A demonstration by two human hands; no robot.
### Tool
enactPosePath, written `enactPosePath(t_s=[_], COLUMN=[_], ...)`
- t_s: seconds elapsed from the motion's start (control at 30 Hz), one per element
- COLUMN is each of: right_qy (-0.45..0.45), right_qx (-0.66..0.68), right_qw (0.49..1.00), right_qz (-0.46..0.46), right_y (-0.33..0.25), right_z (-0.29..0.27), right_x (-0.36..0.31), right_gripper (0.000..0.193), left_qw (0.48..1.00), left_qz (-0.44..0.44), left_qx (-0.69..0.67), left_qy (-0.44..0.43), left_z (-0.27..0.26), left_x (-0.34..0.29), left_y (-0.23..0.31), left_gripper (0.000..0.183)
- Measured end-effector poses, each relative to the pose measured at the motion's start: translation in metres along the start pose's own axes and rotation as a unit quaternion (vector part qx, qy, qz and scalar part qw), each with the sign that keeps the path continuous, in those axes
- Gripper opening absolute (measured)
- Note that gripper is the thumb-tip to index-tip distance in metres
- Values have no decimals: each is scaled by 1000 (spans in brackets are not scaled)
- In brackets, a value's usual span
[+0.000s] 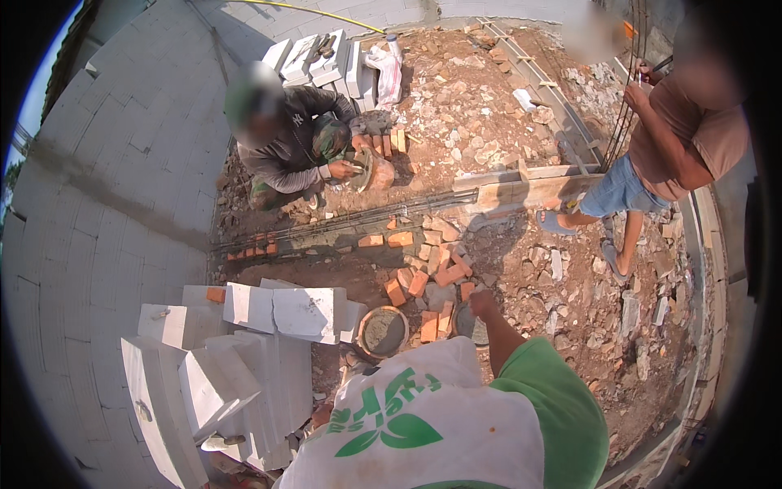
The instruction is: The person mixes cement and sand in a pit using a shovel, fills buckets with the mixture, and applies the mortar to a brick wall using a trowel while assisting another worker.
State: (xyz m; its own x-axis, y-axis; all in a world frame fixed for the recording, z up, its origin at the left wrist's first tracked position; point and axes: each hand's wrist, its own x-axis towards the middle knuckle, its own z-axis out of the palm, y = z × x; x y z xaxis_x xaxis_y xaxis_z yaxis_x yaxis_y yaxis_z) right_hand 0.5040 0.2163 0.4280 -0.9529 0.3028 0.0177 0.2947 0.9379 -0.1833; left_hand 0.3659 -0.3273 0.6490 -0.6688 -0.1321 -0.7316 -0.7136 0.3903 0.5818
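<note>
My right arm reaches forward from the green sleeve, and my right hand (484,304) is closed like a fist. It is right at the far edge of a dark bucket (470,326) with grey contents. Whatever its fingers grip is hidden from above. My left hand is out of sight; only my white shirt front shows on that side. Just left of the dark bucket stands a round bucket of wet mortar (384,332). Loose orange bricks (429,326) lie between the two buckets, and more bricks (440,269) are scattered ahead of them.
White blocks (309,314) are stacked at left. A steel rebar run (350,220) crosses the ground ahead. Beyond it, a crouching co-worker (289,138) handles a tilted bucket (378,173). Another co-worker (680,147) stands at right by upright rods. Rubble (570,293) covers the right ground.
</note>
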Motion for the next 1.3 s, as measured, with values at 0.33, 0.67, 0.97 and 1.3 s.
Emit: enactPosePath(t_s=[0.33,0.67,0.97,1.3], right_qy=[-174,-13,-56,-259], right_qx=[116,786,860,213], right_qw=[977,519,418,914], right_qz=[27,336,287,229], right_y=[-42,-72,-66,-30], right_z=[-8,-70,-71,44], right_x=[31,141,177,-108], right_gripper=[16,14,10,13], left_qw=[999,986,957,864], left_qz=[-10,164,189,315], left_qx=[-33,20,220,390], left_qy=[5,28,13,-39], left_z=[3,14,4,-9], left_x=[-1,10,28,117], left_y=[-7,15,-33,-40], left_gripper=[23,28,24,23])
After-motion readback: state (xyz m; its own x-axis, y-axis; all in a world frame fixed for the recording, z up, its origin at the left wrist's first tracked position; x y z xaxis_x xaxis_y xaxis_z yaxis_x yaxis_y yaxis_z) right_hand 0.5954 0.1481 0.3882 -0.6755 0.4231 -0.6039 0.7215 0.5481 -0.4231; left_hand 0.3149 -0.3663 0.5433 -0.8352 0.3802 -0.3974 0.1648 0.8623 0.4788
